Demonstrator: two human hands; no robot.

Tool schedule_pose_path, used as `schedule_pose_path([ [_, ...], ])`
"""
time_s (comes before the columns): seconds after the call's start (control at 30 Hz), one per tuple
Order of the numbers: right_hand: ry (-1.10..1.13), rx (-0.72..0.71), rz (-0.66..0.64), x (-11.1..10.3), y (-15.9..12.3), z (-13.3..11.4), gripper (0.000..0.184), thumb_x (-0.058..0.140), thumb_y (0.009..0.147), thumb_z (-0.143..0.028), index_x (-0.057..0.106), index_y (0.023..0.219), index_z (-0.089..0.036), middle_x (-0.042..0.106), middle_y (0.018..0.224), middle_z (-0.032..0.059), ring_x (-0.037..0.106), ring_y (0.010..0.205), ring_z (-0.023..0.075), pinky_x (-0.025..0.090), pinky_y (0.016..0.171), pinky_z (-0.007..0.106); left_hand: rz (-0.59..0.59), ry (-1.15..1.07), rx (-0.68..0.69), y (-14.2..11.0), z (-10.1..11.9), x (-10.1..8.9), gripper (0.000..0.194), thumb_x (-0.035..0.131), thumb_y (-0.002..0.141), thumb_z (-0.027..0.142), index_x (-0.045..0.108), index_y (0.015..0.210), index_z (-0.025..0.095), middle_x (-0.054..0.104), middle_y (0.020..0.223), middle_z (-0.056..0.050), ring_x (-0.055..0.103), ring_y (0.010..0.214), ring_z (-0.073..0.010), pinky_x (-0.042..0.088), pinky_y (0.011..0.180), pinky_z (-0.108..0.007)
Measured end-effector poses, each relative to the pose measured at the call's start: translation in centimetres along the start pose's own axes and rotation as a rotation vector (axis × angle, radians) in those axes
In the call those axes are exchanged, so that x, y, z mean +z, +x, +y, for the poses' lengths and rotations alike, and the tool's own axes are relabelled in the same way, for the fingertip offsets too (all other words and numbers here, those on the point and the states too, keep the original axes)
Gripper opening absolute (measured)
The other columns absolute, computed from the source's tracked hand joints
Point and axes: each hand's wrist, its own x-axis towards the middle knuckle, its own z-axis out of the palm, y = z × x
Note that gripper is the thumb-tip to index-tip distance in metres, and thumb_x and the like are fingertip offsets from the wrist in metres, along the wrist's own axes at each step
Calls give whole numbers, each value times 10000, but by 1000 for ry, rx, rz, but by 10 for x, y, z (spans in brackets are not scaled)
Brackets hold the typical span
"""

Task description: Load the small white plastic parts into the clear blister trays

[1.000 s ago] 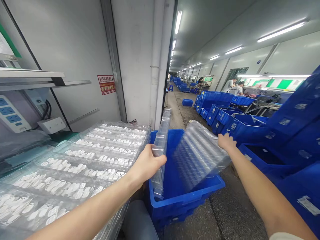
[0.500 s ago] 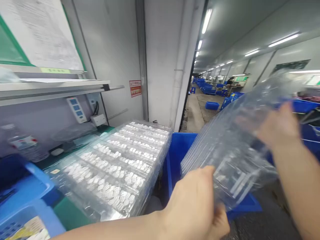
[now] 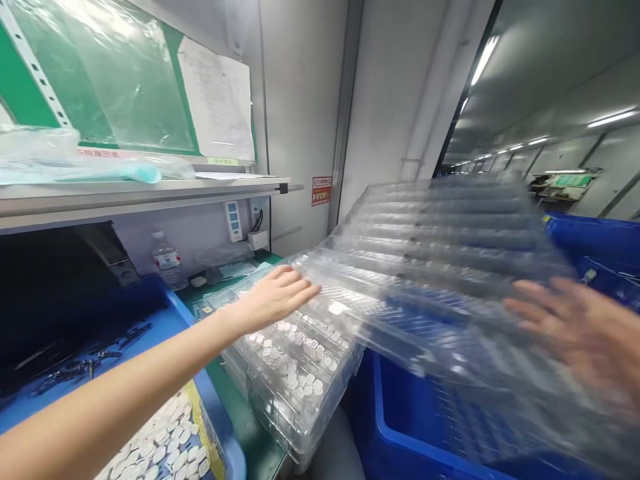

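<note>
A clear ribbed plastic tray hangs tilted between my hands, smeared by motion. My left hand reaches over a filled clear tray, fingers stretched out, their tips at the ribbed tray's left edge; whether they touch it, I cannot tell. Small white pieces lie in the filled tray's rows. My right hand is blurred at the ribbed tray's right side, its fingers spread apart. More clear plastic hangs below it, over a blue bin.
At left, a blue bin holds dark parts; a light-blue basket holds white pieces. A water bottle stands under the shelf, near a power strip. A wall panel rises behind; more blue bins stand at right.
The view has turned left. My left hand has left the bundled clear trays and moved left over the filled tray. The plastic is now spread out, and my right hand's fingers have opened.
</note>
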Motion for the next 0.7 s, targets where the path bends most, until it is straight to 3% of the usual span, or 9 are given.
schedule_pose_path([
  [0.03, 249, 21, -21, 21, -5, -5, 564, 198, 742, -583, 101, 1288, -478, 404, 1307, -4, 493, 1071, 278, 483, 744, 440, -49, 3, -54, -17, -13, 2, 404, 189, 862, 80, 426, 1177, 165, 566, 1017, -111, 453, 997, -206, 236, 947, -378],
  [0.1, 399, 68, -189, 59, -16, -18, 667, 353, 681, -601, 218, 1297, -384, 490, 1230, 69, 575, 938, 299, 500, 700, 456, -101, 24, -176, -55, -35, 6, 425, 193, 847, 81, 430, 1187, 170, 524, 1134, -119, 429, 1065, -230, 207, 965, -406],
  [0.17, 269, 27, -492, 88, -26, -33, 568, 488, 642, -540, 478, 1161, -309, 598, 1077, 92, 608, 850, 282, 503, 714, 424, -149, 20, -311, -94, -53, 8, 470, 191, 813, 56, 451, 1179, 196, 490, 1199, -110, 372, 1150, -253, 195, 967, -439],
  [0.23, 77, -57, -657, 107, -33, -47, 365, 501, 675, -483, 623, 954, -282, 651, 950, 72, 614, 823, 258, 496, 744, 388, -161, 28, -451, -128, -65, 9, 464, 219, 792, 80, 470, 1164, 199, 432, 1262, -111, 306, 1199, -300, 211, 941, -487],
  [0.33, -64, -226, -473, 127, -30, -61, 366, 413, 760, -473, 598, 1006, -275, 612, 1049, 59, 570, 944, 247, 452, 838, 382, -122, -11, -711, -159, -72, 11, 425, 247, 801, 165, 445, 1177, 155, 352, 1307, -155, 287, 1193, -362, 278, 876, -527],
  [0.43, -122, -481, -299, 151, -14, -72, 500, 413, 766, -508, 453, 1197, -259, 396, 1308, 68, 368, 1187, 260, 321, 972, 428, -18, -172, -951, -163, -70, 18, 411, 293, 829, 265, 385, 1203, 120, 346, 1290, -183, 298, 1189, -336, 294, 910, -493],
  [0.5, -169, -630, -361, 169, -3, -81, 565, 418, 759, -533, 384, 1252, -258, 275, 1380, 69, 228, 1262, 270, 232, 1009, 474, 9, -242, -1027, -156, -71, 27, 399, 327, 842, 267, 368, 1202, 100, 387, 1253, -174, 319, 1187, -279, 284, 960, -430],
  [0.57, -201, -725, -476, 187, 3, -91, 538, 376, 785, -526, 373, 1257, -268, 293, 1372, 69, 187, 1276, 267, 163, 1018, 514, 21, -274, -1100, -149, -74, 39, 356, 363, 855, 226, 378, 1190, 107, 415, 1230, -148, 356, 1164, -249, 305, 958, -425],
  [0.7, -189, -740, -510, 208, -1, -103, 398, 325, 811, -509, 570, 988, -250, 467, 1219, 80, 324, 1211, 279, 148, 1002, 558, 69, -340, -1191, -143, -82, 56, 327, 484, 841, 274, 441, 1140, 152, 437, 1204, -95, 427, 1093, -245, 357, 911, -476],
])
